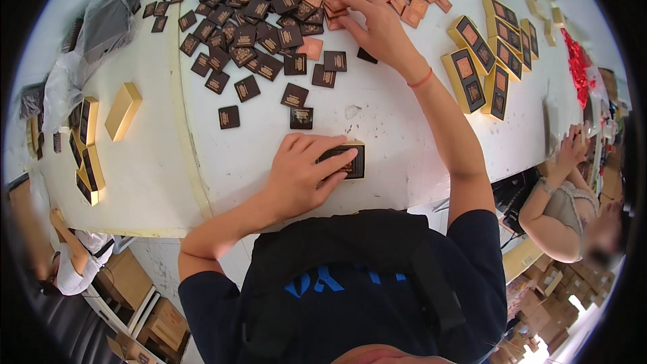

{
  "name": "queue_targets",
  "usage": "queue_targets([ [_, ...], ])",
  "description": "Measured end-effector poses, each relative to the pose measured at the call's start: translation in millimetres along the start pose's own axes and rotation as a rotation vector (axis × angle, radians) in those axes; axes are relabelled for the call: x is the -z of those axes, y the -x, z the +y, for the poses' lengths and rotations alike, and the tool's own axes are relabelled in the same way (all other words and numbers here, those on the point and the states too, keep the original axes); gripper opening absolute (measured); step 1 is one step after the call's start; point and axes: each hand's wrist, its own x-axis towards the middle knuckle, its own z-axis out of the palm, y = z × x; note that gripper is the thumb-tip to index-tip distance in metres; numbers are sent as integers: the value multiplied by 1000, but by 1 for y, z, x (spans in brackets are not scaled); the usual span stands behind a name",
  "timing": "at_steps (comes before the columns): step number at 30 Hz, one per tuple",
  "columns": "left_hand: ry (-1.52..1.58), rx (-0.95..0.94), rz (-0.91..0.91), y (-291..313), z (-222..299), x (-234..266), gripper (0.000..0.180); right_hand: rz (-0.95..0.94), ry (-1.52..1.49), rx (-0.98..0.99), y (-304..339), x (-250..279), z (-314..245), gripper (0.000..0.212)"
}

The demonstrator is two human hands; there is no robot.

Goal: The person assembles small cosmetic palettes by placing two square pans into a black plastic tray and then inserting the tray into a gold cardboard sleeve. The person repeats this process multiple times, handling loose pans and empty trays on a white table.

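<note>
Near the table's front edge, my left hand [303, 170] is closed over a small gold-edged box [359, 160] with a dark insert. Its fingers lie across the top and cover much of the box. Farther off, my right hand [381, 30] reaches to the near edge of a heap of coppery brown square tiles [337, 10]. Thumb and forefinger are apart, on either side of some of these squares; whether they grip one is not plain. Left of that hand spreads a pile of black square tiles with gold print [244, 36]. One black tile [367, 55] lies under the right wrist.
At the right stand several gold boxes [465, 71] holding brown and black squares. More gold boxes [87, 155] sit at the left, by a plain gold lid [123, 111]. Clear plastic wrap [111, 17] lies far left. Other people are at both sides, one with hands [571, 148] at the table's right edge.
</note>
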Motion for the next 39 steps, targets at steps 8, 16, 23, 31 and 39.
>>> queue_targets([
  [8,-192,-78,-89,6,7,5,55,-257,27,-200,-13,1,26,31],
  [16,-64,14,67,26,-12,12,92,-360,-978,-823,32,36,-86,35],
  [23,32,255,98,58,-9,23,104,-423,-1217,-1001,54,39,-136,26],
  [31,-60,270,293,49,4,-1,94,-90,-766,-756,77,26,-185,19],
  [39,-149,309,398,46,5,-25,88,-79,-113,-213,110,10,-190,21],
])
